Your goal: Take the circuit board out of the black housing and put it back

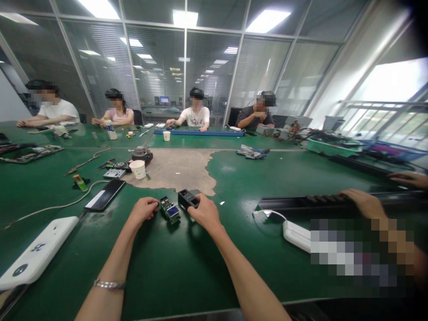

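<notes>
On the green worktop [187,267] the right hand [205,213] closes its grip around a small black box-shaped housing [187,199], fingers curled over its near end so that the free end points away from the person and a little to the left; its long axis runs roughly from the grip toward the bare worn patch [177,169] of the worktop just beyond it. The left hand [143,209] lies loosely clenched, knuckles down on the worktop, and whether it pinches anything cannot be told. Between the two hands, just beside the right grip and touching or nearly touching the housing, lies a small green circuit board [170,210] with a blue display, flat, its long axis slanting away and to the left. Farther out beyond the left grip stands a white paper cup [138,169], upright; its contents cannot be seen. A second paper cup [166,135] stands well apart toward the far side. Left of the left grip lie a black phone-like slab [104,194] and a white device [35,253]. Right of the right grip, a co-worker's hand [364,203] rests on a long black strip [301,203].
</notes>
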{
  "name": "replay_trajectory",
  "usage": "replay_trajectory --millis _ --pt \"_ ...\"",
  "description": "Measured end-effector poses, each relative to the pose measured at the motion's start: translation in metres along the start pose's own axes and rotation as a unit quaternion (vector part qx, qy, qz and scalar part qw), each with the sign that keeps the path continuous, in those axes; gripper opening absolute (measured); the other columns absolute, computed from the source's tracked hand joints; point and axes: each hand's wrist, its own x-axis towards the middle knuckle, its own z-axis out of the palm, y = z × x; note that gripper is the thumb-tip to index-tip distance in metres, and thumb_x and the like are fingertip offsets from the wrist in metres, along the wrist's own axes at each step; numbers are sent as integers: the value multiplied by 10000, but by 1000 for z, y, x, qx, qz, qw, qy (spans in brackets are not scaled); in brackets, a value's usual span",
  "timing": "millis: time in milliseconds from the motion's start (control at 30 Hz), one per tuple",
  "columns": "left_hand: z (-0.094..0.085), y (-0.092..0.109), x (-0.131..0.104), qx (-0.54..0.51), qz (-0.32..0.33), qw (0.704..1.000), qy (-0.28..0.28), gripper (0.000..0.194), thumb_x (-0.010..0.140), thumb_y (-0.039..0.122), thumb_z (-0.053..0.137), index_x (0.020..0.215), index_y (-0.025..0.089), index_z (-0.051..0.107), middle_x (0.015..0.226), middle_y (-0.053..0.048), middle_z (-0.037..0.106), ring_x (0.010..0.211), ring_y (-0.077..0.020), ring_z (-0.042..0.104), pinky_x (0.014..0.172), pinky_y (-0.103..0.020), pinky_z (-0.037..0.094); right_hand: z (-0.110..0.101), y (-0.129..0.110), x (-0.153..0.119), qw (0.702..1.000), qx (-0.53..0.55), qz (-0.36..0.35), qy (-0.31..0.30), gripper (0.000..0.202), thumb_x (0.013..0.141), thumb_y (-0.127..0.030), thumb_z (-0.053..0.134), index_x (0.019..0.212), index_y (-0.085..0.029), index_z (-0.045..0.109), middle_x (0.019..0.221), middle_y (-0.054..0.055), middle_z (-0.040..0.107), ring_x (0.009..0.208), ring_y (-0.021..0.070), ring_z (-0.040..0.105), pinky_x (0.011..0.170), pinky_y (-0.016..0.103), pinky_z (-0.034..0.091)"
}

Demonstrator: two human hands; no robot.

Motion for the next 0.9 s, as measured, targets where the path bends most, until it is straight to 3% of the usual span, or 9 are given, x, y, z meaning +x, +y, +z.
replay_trajectory --millis 200,367,533,667,900 --pt "2 -1 1 -15 6 1000 17 285 776 368 575 889 127 675 715 -46 660 469 -101 547 429 -204 420 -1 -2 -7 999 -17 -33 -13 422 670 -388 687 1016 -166 592 1062 149 649 977 299 598 739 335 436" --pt "5 -3 5 -42 12 999 30 298 766 364 597 932 128 672 772 -57 677 523 -103 585 498 -212 478 -5 -2 -5 999 -5 -47 1 226 733 -286 620 924 -166 620 916 105 674 869 251 621 726 312 436" --pt "5 -5 6 -73 11 997 25 328 742 359 622 971 131 675 757 -51 680 506 -90 563 486 -202 457 -8 -20 -10 982 103 -134 85 266 823 -320 575 1055 -195 619 966 51 672 908 206 605 792 290 444" --pt "5 -6 6 -86 7 996 22 331 752 374 608 960 126 677 751 -56 680 499 -86 550 478 -196 443 -1 -36 -19 963 160 -189 106 241 805 -306 611 1018 -199 641 904 40 668 858 203 599 770 293 448" --pt "6 -2 4 -90 4 996 22 296 766 337 576 944 120 672 740 -54 674 488 -87 544 466 -195 436 14 -42 -25 968 132 -191 93 231 801 -367 640 947 -188 643 881 60 657 848 215 589 755 303 440"
